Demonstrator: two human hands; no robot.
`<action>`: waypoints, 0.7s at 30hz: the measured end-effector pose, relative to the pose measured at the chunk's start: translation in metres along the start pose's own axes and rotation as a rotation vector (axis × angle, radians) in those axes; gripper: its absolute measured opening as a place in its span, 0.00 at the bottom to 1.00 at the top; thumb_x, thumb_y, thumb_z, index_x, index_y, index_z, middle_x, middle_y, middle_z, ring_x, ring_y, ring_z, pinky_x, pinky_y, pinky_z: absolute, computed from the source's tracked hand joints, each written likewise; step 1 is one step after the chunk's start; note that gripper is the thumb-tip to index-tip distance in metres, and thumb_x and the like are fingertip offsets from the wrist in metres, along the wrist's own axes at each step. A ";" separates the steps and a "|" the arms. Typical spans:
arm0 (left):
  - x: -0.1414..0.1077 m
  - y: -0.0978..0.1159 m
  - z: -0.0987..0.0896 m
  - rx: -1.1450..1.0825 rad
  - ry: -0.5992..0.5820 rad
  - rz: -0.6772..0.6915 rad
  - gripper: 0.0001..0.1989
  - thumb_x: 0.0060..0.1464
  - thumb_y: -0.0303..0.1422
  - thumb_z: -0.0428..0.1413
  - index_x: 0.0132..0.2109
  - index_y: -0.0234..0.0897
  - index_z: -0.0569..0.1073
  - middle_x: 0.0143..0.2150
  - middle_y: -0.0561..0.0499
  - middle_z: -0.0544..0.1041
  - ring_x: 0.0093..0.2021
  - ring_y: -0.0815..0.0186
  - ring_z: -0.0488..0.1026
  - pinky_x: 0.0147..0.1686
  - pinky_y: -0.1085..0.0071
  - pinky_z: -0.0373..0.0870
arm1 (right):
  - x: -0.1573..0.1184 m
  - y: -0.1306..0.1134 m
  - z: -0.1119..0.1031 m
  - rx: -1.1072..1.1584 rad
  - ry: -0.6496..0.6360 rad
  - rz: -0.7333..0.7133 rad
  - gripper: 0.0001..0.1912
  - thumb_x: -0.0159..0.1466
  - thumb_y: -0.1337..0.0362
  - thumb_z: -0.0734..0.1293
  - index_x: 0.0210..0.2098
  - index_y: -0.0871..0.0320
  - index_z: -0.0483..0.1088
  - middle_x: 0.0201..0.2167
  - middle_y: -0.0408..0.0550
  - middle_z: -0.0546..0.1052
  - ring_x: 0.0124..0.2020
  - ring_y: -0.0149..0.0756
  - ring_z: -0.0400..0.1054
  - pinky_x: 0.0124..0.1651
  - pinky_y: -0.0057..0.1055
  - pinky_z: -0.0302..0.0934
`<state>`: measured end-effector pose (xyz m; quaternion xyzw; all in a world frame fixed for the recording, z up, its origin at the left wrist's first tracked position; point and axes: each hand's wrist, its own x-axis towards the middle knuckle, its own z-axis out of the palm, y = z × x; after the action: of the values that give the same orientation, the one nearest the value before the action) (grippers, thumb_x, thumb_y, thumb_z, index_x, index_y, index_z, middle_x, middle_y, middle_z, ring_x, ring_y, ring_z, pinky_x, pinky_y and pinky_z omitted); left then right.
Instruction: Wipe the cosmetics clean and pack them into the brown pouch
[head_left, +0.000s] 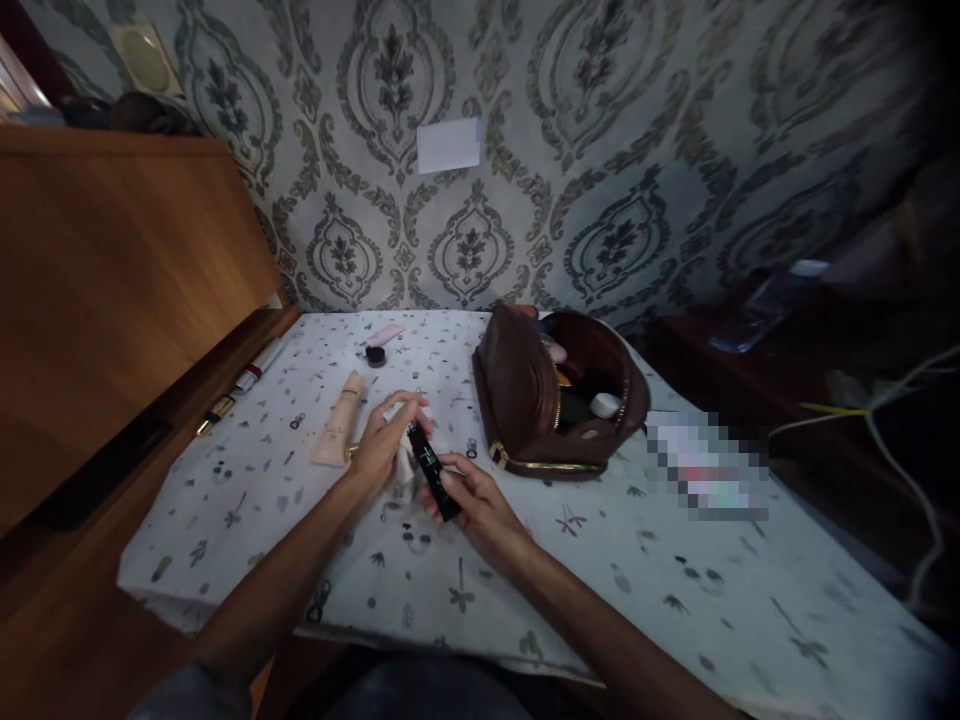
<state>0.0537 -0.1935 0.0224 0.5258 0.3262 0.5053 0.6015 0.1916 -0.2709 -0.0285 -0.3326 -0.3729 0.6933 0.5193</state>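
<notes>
My right hand (pixel 472 505) is closed round the lower end of a slim black cosmetic bottle (pixel 429 462) with small pale lettering, held at a tilt above the table. The fingers of my left hand (pixel 384 440) curl over the bottle's upper end. Behind the bottle, between my hands, shows a crumpled whitish thing (pixel 405 472), perhaps a tissue; most of it is hidden. Just left of my left hand lies a beige squeeze tube (pixel 341 420). Farther back are a small round black pot or lid (pixel 376 356) and a pink tube (pixel 386 336).
A brown zip bag (pixel 517 390) stands open on the right with a white-capped item (pixel 606 405) inside. Beside it lies a blurred-out flat object (pixel 703 465). Several slim items, including a silver tube (pixel 259 366), line the left edge near a wooden cabinet (pixel 127 280). A patterned cloth (pixel 450 620) covers the table.
</notes>
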 end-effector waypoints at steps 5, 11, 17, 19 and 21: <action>-0.011 -0.014 0.018 -0.155 -0.014 -0.143 0.25 0.50 0.50 0.62 0.48 0.37 0.72 0.30 0.52 0.78 0.27 0.67 0.75 0.25 0.74 0.70 | 0.003 0.002 -0.003 -0.223 0.013 -0.121 0.24 0.59 0.43 0.69 0.44 0.52 0.62 0.28 0.41 0.76 0.26 0.35 0.73 0.35 0.35 0.68; -0.021 -0.025 0.024 -0.057 -0.055 -0.200 0.22 0.47 0.47 0.65 0.44 0.37 0.75 0.39 0.47 0.80 0.38 0.64 0.78 0.37 0.72 0.74 | 0.001 -0.004 -0.002 -0.527 0.140 -0.368 0.20 0.64 0.45 0.64 0.45 0.54 0.67 0.47 0.51 0.75 0.40 0.37 0.72 0.45 0.34 0.66; -0.018 0.002 0.010 0.266 -0.146 -0.090 0.14 0.57 0.44 0.57 0.44 0.39 0.73 0.33 0.51 0.77 0.33 0.65 0.75 0.35 0.71 0.71 | -0.003 -0.013 -0.006 -0.771 0.227 -0.402 0.16 0.65 0.50 0.64 0.33 0.57 0.71 0.29 0.46 0.75 0.31 0.36 0.68 0.33 0.30 0.62; -0.019 0.019 0.004 0.537 -0.228 0.005 0.12 0.59 0.43 0.55 0.41 0.39 0.72 0.29 0.53 0.73 0.28 0.65 0.71 0.30 0.72 0.68 | -0.004 -0.016 -0.009 -0.781 0.282 -0.464 0.15 0.65 0.51 0.64 0.31 0.57 0.71 0.28 0.45 0.74 0.31 0.35 0.68 0.33 0.29 0.62; -0.025 0.032 -0.001 0.892 -0.332 0.120 0.08 0.60 0.40 0.54 0.39 0.40 0.72 0.27 0.53 0.71 0.27 0.64 0.69 0.30 0.71 0.65 | -0.005 -0.018 -0.012 -0.728 0.316 -0.519 0.13 0.64 0.52 0.66 0.39 0.56 0.71 0.32 0.45 0.75 0.34 0.35 0.69 0.35 0.29 0.62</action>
<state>0.0370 -0.2186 0.0495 0.8241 0.3797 0.2591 0.3310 0.2114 -0.2702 -0.0183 -0.4902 -0.5788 0.3060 0.5753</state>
